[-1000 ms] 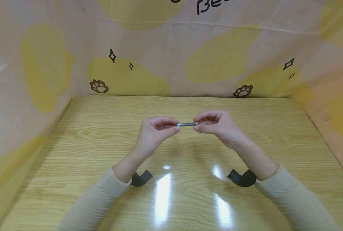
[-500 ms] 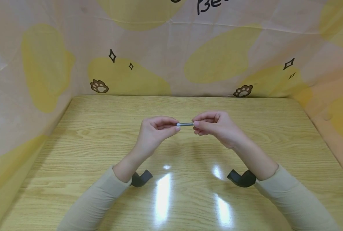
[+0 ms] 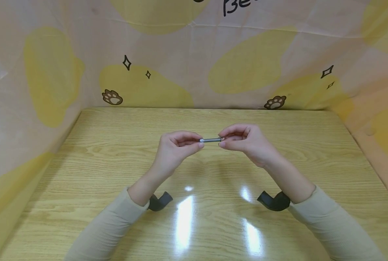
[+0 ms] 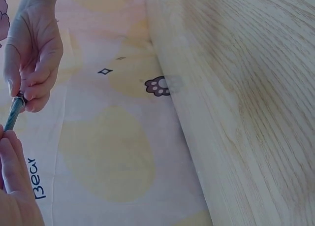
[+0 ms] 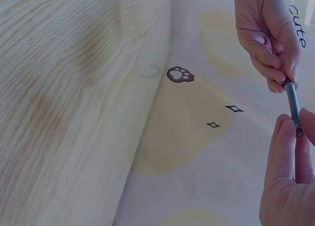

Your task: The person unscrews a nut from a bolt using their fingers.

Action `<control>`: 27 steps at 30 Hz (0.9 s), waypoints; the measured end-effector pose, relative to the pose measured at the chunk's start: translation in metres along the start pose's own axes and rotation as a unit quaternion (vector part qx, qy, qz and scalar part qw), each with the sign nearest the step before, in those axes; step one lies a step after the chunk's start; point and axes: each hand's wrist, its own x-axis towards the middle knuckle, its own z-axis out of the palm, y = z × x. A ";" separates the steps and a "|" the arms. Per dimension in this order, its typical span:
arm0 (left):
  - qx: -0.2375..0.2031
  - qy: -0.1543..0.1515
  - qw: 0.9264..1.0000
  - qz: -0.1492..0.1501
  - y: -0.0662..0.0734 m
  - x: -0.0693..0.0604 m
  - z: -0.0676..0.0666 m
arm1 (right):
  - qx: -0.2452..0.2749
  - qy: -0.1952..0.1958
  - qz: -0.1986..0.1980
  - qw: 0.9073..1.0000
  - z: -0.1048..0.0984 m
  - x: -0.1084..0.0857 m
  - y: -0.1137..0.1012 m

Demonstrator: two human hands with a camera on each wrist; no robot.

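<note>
A silvery threaded bolt (image 3: 211, 140) is held level above the table between both hands. My left hand (image 3: 176, 146) pinches its head end at the left between thumb and fingers. At the other end, my right hand (image 3: 247, 141) pinches a small metal nut (image 5: 299, 132) that sits around the threads. The bare thread shows between the two hands, and in the right wrist view the bolt (image 5: 293, 102) slants down to the right fingers (image 5: 281, 147). Fingertips partly cover the bolt's head and the nut.
A wood-grain table (image 3: 115, 174) lies below the hands, with light glare near its front. Patterned cloth (image 3: 194, 54) hangs behind it and along the sides. Black curved mounts (image 3: 275, 201) stick out at both wrists.
My right thumb and fingers rolled over the nut half a second ago, hiding it, and are now back where they were. My left hand has kept still with the bolt.
</note>
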 end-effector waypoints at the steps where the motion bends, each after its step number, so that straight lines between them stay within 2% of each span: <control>1: 0.000 0.000 1.000 0.000 0.000 0.000 0.000 | -0.001 0.001 0.000 1.000 0.000 0.000 0.000; 8: -0.001 -0.001 1.000 0.000 -0.001 0.000 0.000 | -0.011 -0.001 -0.003 1.000 0.001 0.000 -0.001; 13: 0.002 0.001 1.000 0.000 -0.001 0.000 0.000 | -0.023 -0.001 0.029 0.999 0.002 0.001 -0.002; 17: 0.000 0.000 1.000 0.004 -0.001 0.000 0.000 | -0.005 0.007 0.042 0.999 0.002 0.002 -0.002; 27: 0.001 -0.003 1.000 -0.001 -0.002 0.000 -0.001 | -0.002 0.000 0.020 1.000 0.000 0.001 -0.001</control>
